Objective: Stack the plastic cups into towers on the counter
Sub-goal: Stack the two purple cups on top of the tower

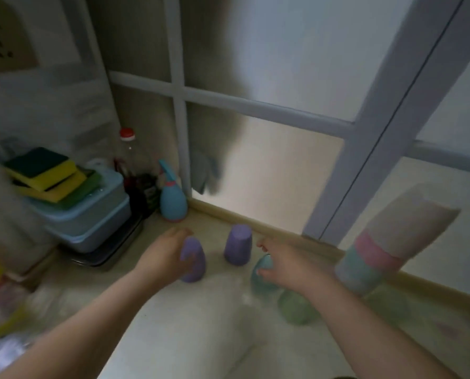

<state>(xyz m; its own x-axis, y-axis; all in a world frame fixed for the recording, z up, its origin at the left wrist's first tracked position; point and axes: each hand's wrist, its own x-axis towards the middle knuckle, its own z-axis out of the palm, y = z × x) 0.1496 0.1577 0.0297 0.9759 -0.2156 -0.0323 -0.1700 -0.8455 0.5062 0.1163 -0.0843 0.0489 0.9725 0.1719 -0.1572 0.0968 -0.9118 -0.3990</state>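
A pale desk is seen below a frosted window. No writing can be read. The left hand is wrapped in a grip around a purple cup. The right hand is laid over a teal cup, its grip spread. Another purple cup stands between them; the cup tower at right is blurred.

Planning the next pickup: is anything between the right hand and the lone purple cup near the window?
Nothing visible. The right hand rests on a teal cup; the standing purple cup is just beyond its fingertips, with only bare counter between.
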